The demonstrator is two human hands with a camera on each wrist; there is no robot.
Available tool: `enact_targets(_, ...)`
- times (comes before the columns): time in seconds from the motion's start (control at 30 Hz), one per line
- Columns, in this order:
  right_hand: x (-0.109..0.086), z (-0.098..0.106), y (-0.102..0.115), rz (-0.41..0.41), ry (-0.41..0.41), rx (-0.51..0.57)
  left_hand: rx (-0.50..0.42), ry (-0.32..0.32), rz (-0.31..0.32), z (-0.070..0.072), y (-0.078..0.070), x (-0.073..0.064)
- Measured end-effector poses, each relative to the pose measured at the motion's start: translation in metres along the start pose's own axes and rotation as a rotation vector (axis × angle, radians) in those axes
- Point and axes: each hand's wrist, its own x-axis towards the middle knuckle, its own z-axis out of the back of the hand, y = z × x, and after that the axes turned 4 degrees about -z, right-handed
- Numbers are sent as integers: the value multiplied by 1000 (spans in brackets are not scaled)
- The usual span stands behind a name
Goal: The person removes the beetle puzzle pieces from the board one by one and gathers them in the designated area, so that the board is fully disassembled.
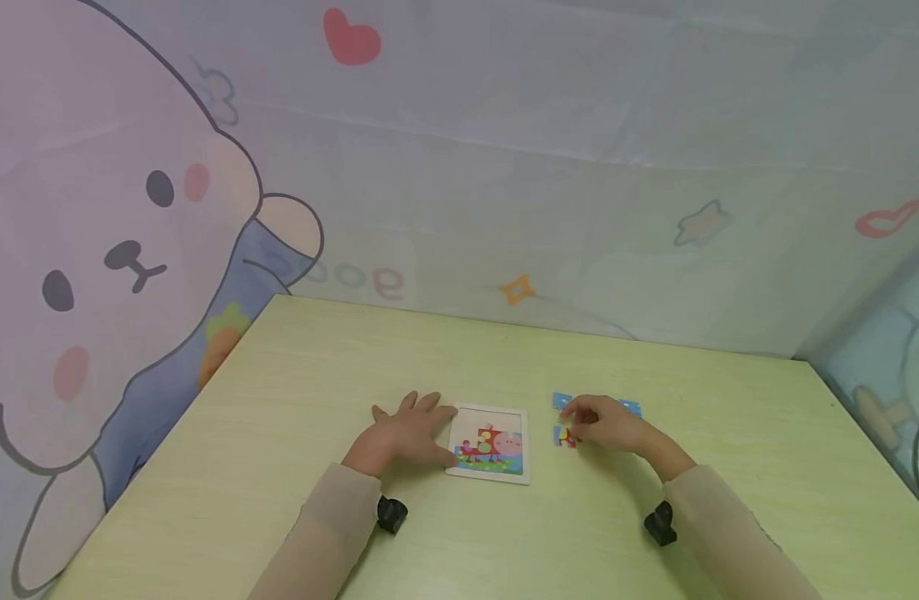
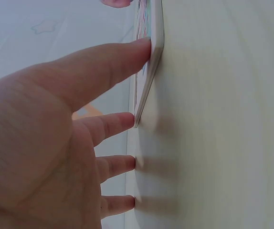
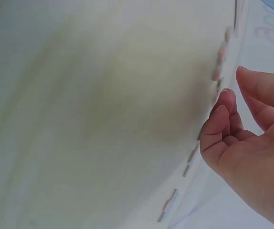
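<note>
A square jigsaw tray (image 1: 526,454) with a pale border lies on the table, partly filled with a picture of a pink and red figure on grass. My left hand (image 1: 410,433) is spread at the tray's left side, with the thumb (image 2: 127,55) and forefinger tips against its edge in the left wrist view. To the right of the tray, my right hand (image 1: 609,423) hovers over loose puzzle pieces, its fingers bent. Thumb and fingers stand apart in the right wrist view. A red and blue piece (image 1: 562,437) lies by its fingertips; others are hidden under the hand.
Beyond the right hand lie a blue piece (image 1: 561,401) and another blue piece (image 1: 631,407). The pale wooden table (image 1: 339,350) ends at a printed cloth backdrop (image 1: 504,150). Black wrist cameras are strapped to both wrists.
</note>
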Motion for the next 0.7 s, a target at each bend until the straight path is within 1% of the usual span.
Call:
enact_targets(0.17,-3,6,11,19,-25,33,-3,0,0,0,0,0)
enact_targets(0.33,-1,7,22,57,-31,22,-4,-3,-2,0,1,0)
enact_targets(0.43,1,5,28,77,-31,10,-5,-4,-3,-1,2,1)
enact_targets(0.7,11,-7,43,91,-4,16,-1,-4,0,-2,4,4)
